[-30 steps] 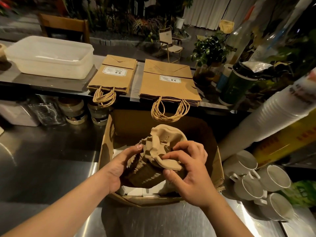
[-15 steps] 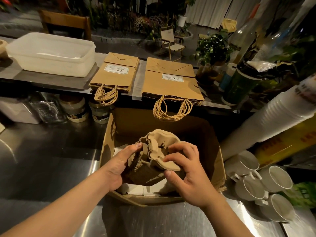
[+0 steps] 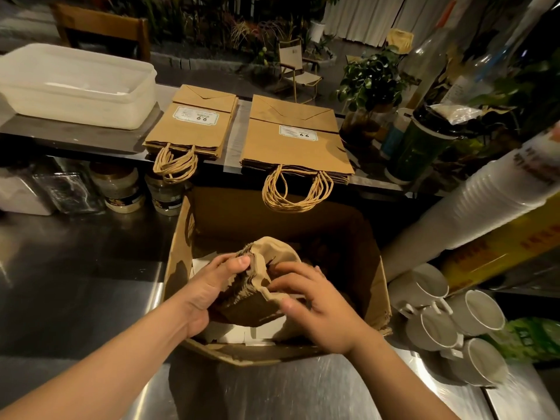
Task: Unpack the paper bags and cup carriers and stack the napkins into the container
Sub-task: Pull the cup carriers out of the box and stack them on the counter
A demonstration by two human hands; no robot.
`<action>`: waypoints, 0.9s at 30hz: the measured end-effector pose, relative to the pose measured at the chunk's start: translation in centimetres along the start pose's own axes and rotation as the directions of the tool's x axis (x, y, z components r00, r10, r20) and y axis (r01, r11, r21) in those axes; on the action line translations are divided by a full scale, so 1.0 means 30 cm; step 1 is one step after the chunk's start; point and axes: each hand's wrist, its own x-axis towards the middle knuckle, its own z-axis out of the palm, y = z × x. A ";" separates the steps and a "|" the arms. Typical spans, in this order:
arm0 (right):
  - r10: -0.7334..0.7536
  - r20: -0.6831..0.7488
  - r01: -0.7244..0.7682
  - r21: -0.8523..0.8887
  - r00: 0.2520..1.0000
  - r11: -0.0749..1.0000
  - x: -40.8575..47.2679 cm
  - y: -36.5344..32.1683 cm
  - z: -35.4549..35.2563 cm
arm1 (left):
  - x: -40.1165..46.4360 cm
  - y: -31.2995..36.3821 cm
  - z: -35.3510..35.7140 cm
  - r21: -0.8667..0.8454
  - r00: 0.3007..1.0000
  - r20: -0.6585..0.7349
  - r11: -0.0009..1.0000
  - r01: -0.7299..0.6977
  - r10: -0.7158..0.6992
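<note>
Far left on raised shelf: white plastic container [image 3: 75, 89], some white sheets inside. Below it, jars [image 3: 121, 189] on steel bench [image 3: 75, 268], labels unreadable. Next right on shelf: smaller stack of kraft paper bags [image 3: 194, 128], flat, twisted handles hanging over shelf edge, white label reading "66" or "99", fine print illegible. Beside it, larger stack of paper bags [image 3: 297, 140], same label, handles dangling above open cardboard box [image 3: 378, 268] on bench. Left hand [image 3: 209, 289] inside box, thumb on top and fingers [image 3: 242, 262] curled round left side of stack of pulp cup carriers [image 3: 260, 283], gripping it. Stack tilted, top carrier peeling up at far end, sitting between both hands, above white sheets on box floor. Right hand [image 3: 318, 301] on right side of same stack, fingers moderately spread and bent, fingertips on top carrier, thumb at near edge; pinching or just pressing, cannot tell. Right of box: white mugs [image 3: 454, 322] lying on sides, long sleeve of stacked white cups [image 3: 485, 207] with printed text too blurred to read, yellow package [image 3: 500, 247] with red lettering, illegible. Dark green cup [image 3: 415, 150] on shelf's right end.
</note>
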 end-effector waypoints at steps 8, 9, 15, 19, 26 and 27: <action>0.642 -0.359 -0.505 0.408 0.677 0.760 0.124 0.210 -0.130 | 0.013 0.019 0.005 -0.219 0.998 0.060 0.975 0.029 -0.016; 0.705 -0.296 -0.631 0.316 0.645 0.709 0.147 0.251 -0.135 | 0.013 0.022 0.009 -0.225 0.998 0.055 0.973 0.039 -0.028; 0.709 0.021 -0.632 -0.433 0.705 0.642 0.219 0.299 -0.089 | 0.032 0.029 0.018 -0.286 0.998 0.015 0.956 0.058 -0.056; 0.658 0.069 -0.499 -0.594 0.750 0.631 0.248 0.364 -0.041 | 0.045 0.027 0.011 -0.305 0.998 -0.002 0.951 0.053 -0.057; 0.611 0.135 -0.309 -0.767 0.780 0.563 0.262 0.418 0.028 | 0.057 0.021 0.000 -0.298 0.995 -0.063 0.953 0.057 -0.079; 0.601 0.131 -0.320 -0.747 0.788 0.583 0.260 0.430 0.035 | 0.060 0.021 -0.001 -0.297 0.994 -0.078 0.953 0.055 -0.081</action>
